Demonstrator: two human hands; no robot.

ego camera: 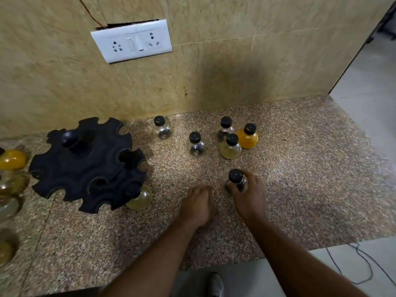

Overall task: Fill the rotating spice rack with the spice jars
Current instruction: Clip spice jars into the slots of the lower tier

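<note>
Right hand [248,196] on a jar, rack nearly empty.
Fingers wrapped a dark-filled spice jar [236,180] standing on the counter [300,179], right of the black rack [85,166]; left hand [198,205] rested flat, open, holding nothing.

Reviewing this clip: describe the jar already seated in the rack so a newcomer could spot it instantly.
Start at the black rotating rack on the left of the granite counter. At its lower right edge, a round jar of pale yellow spice sits in a slot. Unlike the loose jars, its cap is tucked in the rack.
</note>
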